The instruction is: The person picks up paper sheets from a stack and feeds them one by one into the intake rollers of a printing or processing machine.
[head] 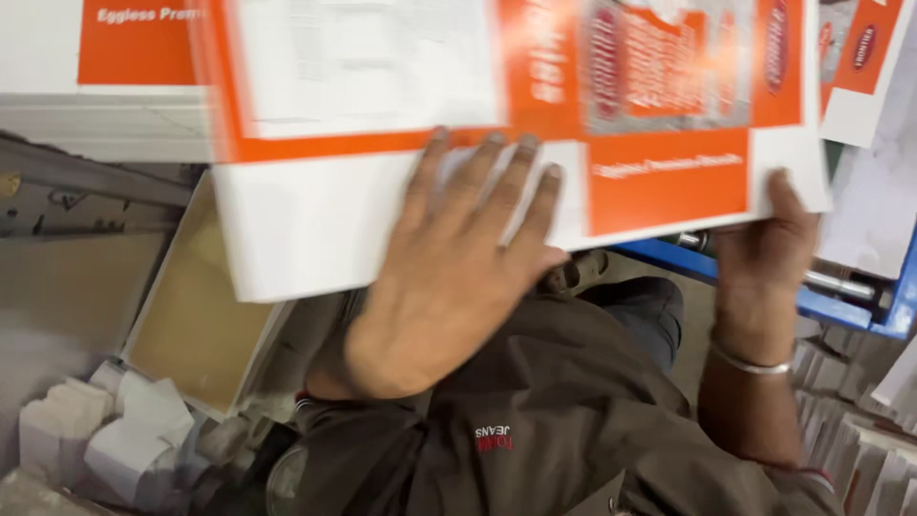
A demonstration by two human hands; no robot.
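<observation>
Cardboard [516,143], flat and unfolded, orange and white, lying across the top of the head view with its long axis running left to right and blurring with motion. Resting under both hands at once. Left hand [449,287] lying palm-down on the white panel near the sheet's lower edge, fingers [511,186] spread wide and pressing flat on the face, not curling round anything; pressing rather than gripping. Right hand [769,253] sitting at the lower right corner of the sheet, thumb lying up over the printed face, the other fingers hiding behind the board, so apparently pinching the edge, though how tightly cannot be told. Metal bangle [750,363] circling the right wrist.

Reaching upward and away from the body in both cases, the sheet lying just beyond the wrists. Left hand sitting nearer the middle of the long axis, right hand holding its end.

Showing behind the sheet at upper left: another white and orange stack [105,86]. Lying below it: a brown board [196,315] and some white folded cartons [105,430]. Peeking out at right beneath the sheet: a blue frame [850,306] with a metal rod. Filling the lower middle: a dark brown garment [535,420].
</observation>
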